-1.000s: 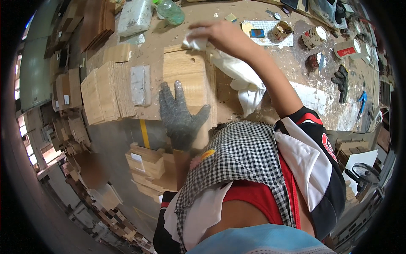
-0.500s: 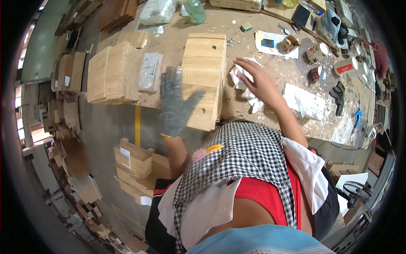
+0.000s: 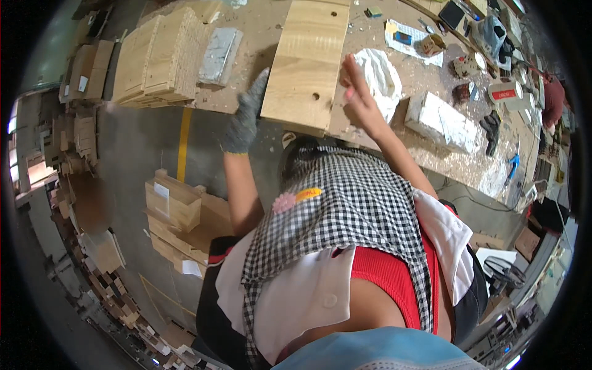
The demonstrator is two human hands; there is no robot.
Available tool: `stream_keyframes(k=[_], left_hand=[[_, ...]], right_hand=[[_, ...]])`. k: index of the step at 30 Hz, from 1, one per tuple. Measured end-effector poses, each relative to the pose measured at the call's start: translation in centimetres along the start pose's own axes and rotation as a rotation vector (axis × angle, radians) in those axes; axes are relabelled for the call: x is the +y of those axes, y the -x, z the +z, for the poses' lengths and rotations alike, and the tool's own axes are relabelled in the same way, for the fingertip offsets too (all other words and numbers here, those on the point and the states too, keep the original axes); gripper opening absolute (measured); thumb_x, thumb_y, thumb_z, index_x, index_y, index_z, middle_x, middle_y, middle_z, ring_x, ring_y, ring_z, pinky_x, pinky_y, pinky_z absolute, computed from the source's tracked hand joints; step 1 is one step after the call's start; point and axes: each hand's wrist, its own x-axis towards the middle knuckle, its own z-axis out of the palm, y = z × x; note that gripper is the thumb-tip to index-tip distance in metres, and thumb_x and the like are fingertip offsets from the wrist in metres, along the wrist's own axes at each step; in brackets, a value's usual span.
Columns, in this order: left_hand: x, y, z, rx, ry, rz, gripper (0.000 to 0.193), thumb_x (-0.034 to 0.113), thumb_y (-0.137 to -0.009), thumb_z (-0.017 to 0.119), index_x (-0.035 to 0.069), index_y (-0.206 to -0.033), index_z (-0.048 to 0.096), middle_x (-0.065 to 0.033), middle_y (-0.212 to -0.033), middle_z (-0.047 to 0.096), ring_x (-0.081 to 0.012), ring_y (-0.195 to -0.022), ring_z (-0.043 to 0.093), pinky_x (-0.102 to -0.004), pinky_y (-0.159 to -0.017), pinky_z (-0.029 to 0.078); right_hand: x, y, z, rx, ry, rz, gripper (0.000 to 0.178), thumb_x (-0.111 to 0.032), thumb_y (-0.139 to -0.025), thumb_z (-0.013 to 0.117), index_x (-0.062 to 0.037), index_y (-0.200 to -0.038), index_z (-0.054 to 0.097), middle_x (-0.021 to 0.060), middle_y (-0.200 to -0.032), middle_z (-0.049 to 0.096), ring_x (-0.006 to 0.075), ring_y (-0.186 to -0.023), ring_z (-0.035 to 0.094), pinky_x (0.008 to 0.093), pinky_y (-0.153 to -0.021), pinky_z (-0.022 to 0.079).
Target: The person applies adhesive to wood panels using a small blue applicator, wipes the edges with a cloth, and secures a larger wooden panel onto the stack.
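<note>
Head view of a workbench strewn with sawdust. A pale wooden board — rectangular, with a small drilled hole near its near end and another nearer the middle — lies flat on the bench top at about 12 o'clock in the picture, its near edge reaching the bench edge. The left hand, in a grey knit glove, sits at the board's 9 o'clock side, fingers extended and spread, touching or just beside the long edge; it grips nothing. The right hand, bare, lies at the board's 3 o'clock side, fingers straight and released, its fingertips near the edge; whether they press on the wood cannot be told. Judged from its thickness and grain, the board is stiff, moderately heavy and not fragile — dusty faces may slide under a bare palm, less so under the glove. The two long edges offer the surest hold, one hand on each. A crumpled white cloth lies just right of the right hand; a stack of wooden panels and a grey block stand at 10 o'clock of the board; a white wrapped block lies at 4 o'clock.
</note>
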Motion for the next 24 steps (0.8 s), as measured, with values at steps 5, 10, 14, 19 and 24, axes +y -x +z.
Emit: stream_keyframes(k=[5, 10, 14, 19, 24], left_hand=[[-10.3, -4.7, -3.5, 0.234, 0.14, -0.4, 0.099, 0.081, -0.089, 0.02, 0.005, -0.15, 0.038, -0.0111, -0.148, 0.046, -0.023, -0.136, 0.043, -0.0363, -0.114, 0.031], [-18.7, -3.1, -1.7, -0.008, -1.145, 0.48, 0.104, 0.05, -0.086, 0.068, -0.003, -0.154, 0.01, -0.0261, -0.159, 0.016, -0.0394, -0.145, 0.024, -0.0439, -0.116, 0.028], [-14.4, -3.7, 4.0, -0.113, -0.902, 0.097, 0.081, 0.029, -0.094, 0.057, -0.005, -0.153, 0.013, -0.0276, -0.159, 0.013, -0.0402, -0.147, 0.015, -0.0498, -0.122, 0.006], [-17.7, -3.6, 2.3, -0.015, -1.237, 0.219, 0.065, 0.02, -0.098, 0.047, -0.003, -0.152, 0.019, -0.0228, -0.156, 0.025, -0.0388, -0.145, 0.02, -0.051, -0.122, 0.003], [-10.5, -3.6, 3.5, -0.172, -1.203, -0.172, 0.062, 0.019, -0.1, 0.044, 0.001, -0.153, 0.02, -0.0205, -0.158, 0.024, -0.0358, -0.146, 0.02, -0.0546, -0.121, 0.011]], right_hand=[[9.2, 1.6, -0.5, 0.263, -0.336, 0.454, 0.088, -0.065, -0.099, 0.029, -0.0004, -0.156, 0.011, 0.0171, -0.163, 0.011, 0.0265, -0.151, 0.013, 0.038, -0.121, 0.014], [16.6, 4.5, 0.9, 0.402, -0.164, 0.61, 0.077, -0.061, -0.1, 0.039, -0.0019, -0.148, 0.039, 0.0161, -0.147, 0.046, 0.0258, -0.13, 0.047, 0.0377, -0.107, 0.037], [14.6, 2.6, 1.0, 0.666, -0.671, 0.531, 0.057, -0.044, -0.101, 0.049, -0.0098, -0.145, 0.038, 0.0063, -0.146, 0.045, 0.023, -0.131, 0.045, 0.038, -0.106, 0.04], [12.6, 0.8, 1.2, 0.555, -0.712, 0.524, 0.057, -0.044, -0.1, 0.049, -0.0105, -0.146, 0.038, 0.0051, -0.146, 0.045, 0.022, -0.131, 0.045, 0.038, -0.106, 0.041], [11.6, 0.8, 0.9, 0.471, -0.639, 0.516, 0.058, -0.045, -0.1, 0.049, -0.0111, -0.146, 0.038, 0.004, -0.146, 0.045, 0.0211, -0.13, 0.045, 0.038, -0.106, 0.041]])
